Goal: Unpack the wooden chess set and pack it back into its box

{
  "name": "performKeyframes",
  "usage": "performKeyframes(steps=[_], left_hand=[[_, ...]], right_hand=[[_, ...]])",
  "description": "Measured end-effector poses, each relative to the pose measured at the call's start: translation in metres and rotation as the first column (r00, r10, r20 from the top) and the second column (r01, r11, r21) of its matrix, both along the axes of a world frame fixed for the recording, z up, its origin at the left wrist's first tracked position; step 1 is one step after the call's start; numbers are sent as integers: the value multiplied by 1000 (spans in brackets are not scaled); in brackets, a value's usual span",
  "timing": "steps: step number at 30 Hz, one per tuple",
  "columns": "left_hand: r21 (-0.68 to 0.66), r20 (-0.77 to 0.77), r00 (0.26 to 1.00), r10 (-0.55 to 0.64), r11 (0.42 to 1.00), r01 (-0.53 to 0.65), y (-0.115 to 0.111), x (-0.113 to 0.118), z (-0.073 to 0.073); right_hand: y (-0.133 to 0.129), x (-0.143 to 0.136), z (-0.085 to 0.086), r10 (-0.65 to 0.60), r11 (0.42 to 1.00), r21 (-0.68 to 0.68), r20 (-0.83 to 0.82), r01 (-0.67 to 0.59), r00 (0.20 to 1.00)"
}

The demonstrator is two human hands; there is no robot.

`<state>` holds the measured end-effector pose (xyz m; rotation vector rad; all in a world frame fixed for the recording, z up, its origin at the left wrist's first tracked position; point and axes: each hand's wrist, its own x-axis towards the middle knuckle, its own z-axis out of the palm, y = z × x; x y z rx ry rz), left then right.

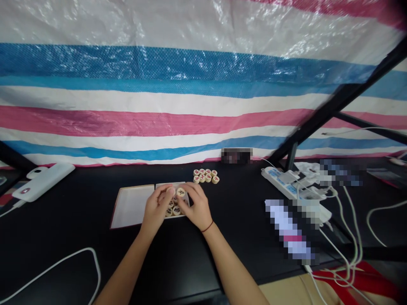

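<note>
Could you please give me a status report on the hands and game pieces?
Right hand holding a game piece; left hand beside it, grip unclear. More pieces in the box, partly hidden by the hands. Eight red-marked pieces on the table.

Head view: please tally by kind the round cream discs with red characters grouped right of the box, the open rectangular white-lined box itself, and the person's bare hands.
Round cream discs with red characters, right of the box: 8
Open rectangular white-lined box, lid included: 1
Bare hands, left hand and right hand: 2
Total: 11
</note>
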<state>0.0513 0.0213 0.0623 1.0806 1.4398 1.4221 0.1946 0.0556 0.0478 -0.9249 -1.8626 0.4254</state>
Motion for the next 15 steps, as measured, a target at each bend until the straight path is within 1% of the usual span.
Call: performKeyframes(steps=[2, 4, 6, 7, 9, 13, 15], left_hand=[[-6, 20, 996, 85, 996, -85, 0, -6, -5], [5, 25, 984, 176, 984, -176, 2, -14, -10], [37, 40, 971, 237, 970, -239, 3, -21, -15], [51, 49, 967, 250, 966, -253, 4, -24, -17], [71, 51, 969, 242, 967, -245, 4, -27, -19], [65, -1, 983, 185, 981, -185, 0, -25, -15], [57, -77, 985, 157, 987, -153, -3, -22, -13]], right_hand=[[8, 13, -2, -149, 989, -18, -32, 149, 988], [18, 27, -7, -289, 955, -83, -28, 286, 957], [27, 39, -14, -362, 916, -171, 45, 364, 931], [30, 43, -17, -370, 900, -208, 97, 383, 924], [33, 47, -23, -346, 887, -250, 198, 388, 917], [33, 44, -31, -277, 905, -229, 322, 358, 905], [33, 43, -33, -246, 919, -206, 363, 335, 899]])
